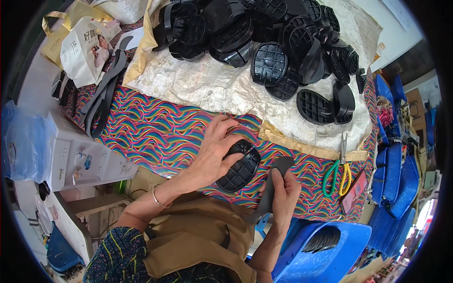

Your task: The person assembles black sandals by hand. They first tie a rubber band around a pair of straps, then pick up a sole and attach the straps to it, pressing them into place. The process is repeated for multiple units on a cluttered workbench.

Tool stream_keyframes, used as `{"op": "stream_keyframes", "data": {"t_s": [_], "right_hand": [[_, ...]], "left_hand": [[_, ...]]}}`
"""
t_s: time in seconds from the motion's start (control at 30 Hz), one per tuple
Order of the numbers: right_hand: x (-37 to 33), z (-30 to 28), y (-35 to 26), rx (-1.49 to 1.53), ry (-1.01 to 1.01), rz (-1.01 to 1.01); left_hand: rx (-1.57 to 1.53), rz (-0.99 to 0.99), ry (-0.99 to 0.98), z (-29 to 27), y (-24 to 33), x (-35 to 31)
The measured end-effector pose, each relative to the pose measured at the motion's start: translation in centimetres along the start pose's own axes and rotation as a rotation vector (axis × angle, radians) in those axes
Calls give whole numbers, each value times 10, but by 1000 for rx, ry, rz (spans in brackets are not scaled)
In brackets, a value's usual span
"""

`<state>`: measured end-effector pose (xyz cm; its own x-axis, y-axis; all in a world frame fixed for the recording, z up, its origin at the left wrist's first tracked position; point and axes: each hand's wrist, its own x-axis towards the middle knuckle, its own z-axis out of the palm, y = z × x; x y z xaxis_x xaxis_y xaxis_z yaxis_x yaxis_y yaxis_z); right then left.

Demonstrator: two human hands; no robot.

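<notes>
My left hand (216, 150) grips a black shoe heel (240, 170), its gridded hollow side facing up, near the front edge of the patterned tablecloth (158, 125). The thumb lies over the heel's top and the fingers reach round its far side. Beside it, my right hand (284, 191) pinches a dark grey flat strip (268, 192) between thumb and fingers. The strip's upper end sticks out past the thumb, and its lower end hangs over the table edge. A small gap separates strip and heel.
Many black heels (269, 63) lie heaped on a white woven sack (188, 85) at the back. Scissors (343, 172) and a red-edged phone-like slab (354, 192) rest at right. Below stands a blue bin (347, 240) holding stacked dark pieces. Grey strips (106, 89) and bags (85, 52) occupy the left.
</notes>
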<state>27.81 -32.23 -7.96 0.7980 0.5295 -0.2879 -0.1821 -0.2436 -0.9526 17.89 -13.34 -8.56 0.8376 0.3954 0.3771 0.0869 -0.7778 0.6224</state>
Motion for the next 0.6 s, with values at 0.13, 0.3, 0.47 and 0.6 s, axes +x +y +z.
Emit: {"op": "stream_keyframes", "data": {"t_s": [0.13,0.3,0.47,0.6], "right_hand": [[7,-6,5,58,-30,-12],[3,-3,-4,202,-42,73],[7,-17,1,141,-87,40],[4,-5,1,-33,-53,-38]], "left_hand": [[-363,-81,-2,-10,3,-5],[-912,-554,-194,-14,9,-10],[-1196,-628,-267,-3,12,-10],[-1164,-755,-367,0,21,-7]]}}
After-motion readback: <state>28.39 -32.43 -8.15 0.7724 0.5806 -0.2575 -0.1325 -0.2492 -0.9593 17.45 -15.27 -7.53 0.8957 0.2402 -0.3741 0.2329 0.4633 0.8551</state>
